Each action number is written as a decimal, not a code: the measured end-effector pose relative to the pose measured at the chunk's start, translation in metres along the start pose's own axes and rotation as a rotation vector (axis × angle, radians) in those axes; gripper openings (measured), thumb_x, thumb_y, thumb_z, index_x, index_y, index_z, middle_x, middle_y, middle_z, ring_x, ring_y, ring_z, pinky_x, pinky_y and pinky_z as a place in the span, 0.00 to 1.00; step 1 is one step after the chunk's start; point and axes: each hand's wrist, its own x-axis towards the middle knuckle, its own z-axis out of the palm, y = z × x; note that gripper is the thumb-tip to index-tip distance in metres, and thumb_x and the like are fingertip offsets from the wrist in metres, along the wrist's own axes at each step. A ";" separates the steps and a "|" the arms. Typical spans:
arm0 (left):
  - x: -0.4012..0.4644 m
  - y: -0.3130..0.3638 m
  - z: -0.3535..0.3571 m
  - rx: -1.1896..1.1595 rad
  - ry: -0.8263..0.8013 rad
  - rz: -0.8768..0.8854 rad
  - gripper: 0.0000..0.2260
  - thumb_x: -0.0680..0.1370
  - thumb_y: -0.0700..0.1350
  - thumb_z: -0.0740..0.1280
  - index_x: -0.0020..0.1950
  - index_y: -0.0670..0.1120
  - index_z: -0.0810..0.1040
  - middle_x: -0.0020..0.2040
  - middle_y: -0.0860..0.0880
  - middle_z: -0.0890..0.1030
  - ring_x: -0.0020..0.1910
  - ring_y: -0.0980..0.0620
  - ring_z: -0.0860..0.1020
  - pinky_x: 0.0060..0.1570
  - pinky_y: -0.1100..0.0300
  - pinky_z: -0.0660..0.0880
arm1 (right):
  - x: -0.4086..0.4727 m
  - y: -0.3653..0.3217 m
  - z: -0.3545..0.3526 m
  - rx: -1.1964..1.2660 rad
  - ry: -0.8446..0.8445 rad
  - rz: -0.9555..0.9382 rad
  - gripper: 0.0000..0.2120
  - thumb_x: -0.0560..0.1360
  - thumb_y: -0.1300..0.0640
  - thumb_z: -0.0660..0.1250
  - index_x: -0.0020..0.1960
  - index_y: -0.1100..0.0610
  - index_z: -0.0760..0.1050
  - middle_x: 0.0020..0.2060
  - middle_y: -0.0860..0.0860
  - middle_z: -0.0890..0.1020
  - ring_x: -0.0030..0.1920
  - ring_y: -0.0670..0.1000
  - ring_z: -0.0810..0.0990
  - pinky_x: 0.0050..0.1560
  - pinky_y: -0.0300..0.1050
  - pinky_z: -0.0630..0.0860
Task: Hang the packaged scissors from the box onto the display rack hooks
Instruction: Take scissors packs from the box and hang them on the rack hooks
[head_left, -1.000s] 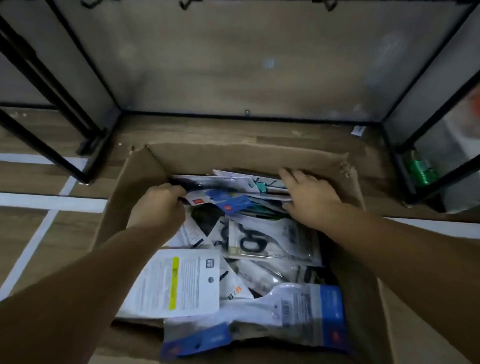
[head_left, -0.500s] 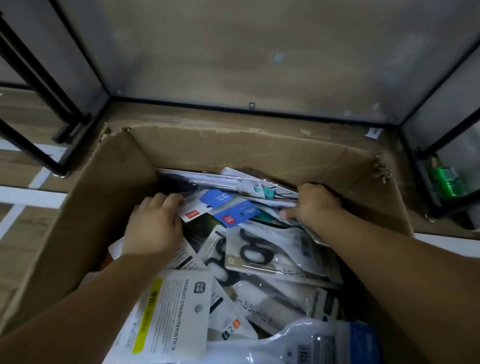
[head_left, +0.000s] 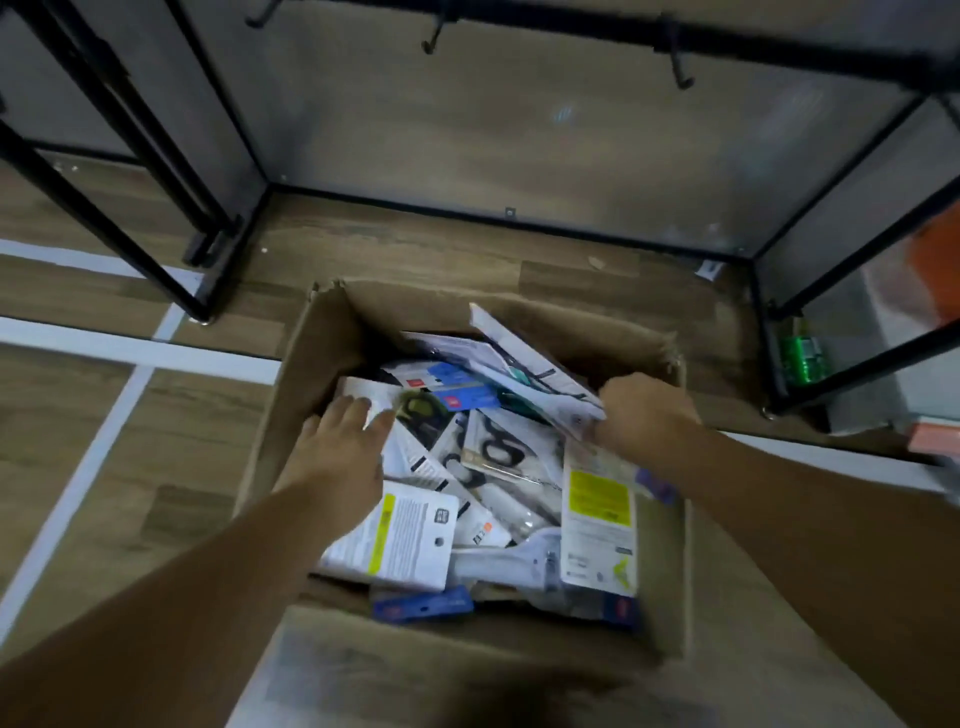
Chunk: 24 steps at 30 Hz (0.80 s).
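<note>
White-carded packs of scissors lie jumbled in the cardboard box, which stands open on the wood-look floor just in front of the display rack. Right hand: fingers curled round a small sheaf of flat packs, which tilts up from the heap toward the box's far wall; half a second ago that sheaf lay lower among the others, so a lift has begun. Left hand: fingers straight, resting flat on a white pack near the box's left wall, gripping nothing; a second ago it was curled there, so it now appears to steady the heap, not pick from it. More packs, some with yellow labels, fill the near half of the box. Rack hooks project from a black bar at the top of the view, all bare as far as visible. Judgement: picking is under way, hanging not yet started; the sheaf will probably need separating before single packs go on hooks. Green item sits beyond the rack's right frame, unidentifiable.
</note>
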 end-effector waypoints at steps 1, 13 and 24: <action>-0.016 0.003 -0.023 0.008 -0.053 0.020 0.22 0.69 0.38 0.67 0.62 0.39 0.76 0.59 0.35 0.76 0.58 0.35 0.76 0.50 0.39 0.76 | -0.019 0.003 -0.019 0.053 -0.027 0.028 0.17 0.76 0.45 0.62 0.53 0.58 0.76 0.52 0.55 0.79 0.55 0.57 0.78 0.49 0.44 0.69; -0.138 0.006 -0.363 -0.385 -0.182 -0.106 0.13 0.80 0.43 0.60 0.63 0.43 0.75 0.62 0.43 0.76 0.61 0.44 0.73 0.54 0.60 0.69 | -0.238 0.030 -0.341 0.504 0.018 0.043 0.13 0.68 0.51 0.75 0.42 0.61 0.80 0.43 0.59 0.82 0.42 0.54 0.80 0.36 0.43 0.70; -0.221 0.049 -0.649 -1.086 0.007 0.052 0.30 0.72 0.61 0.67 0.70 0.51 0.67 0.63 0.53 0.73 0.60 0.55 0.71 0.58 0.63 0.66 | -0.407 0.053 -0.556 1.162 0.321 -0.297 0.10 0.65 0.61 0.76 0.43 0.49 0.80 0.39 0.44 0.85 0.41 0.43 0.83 0.44 0.36 0.78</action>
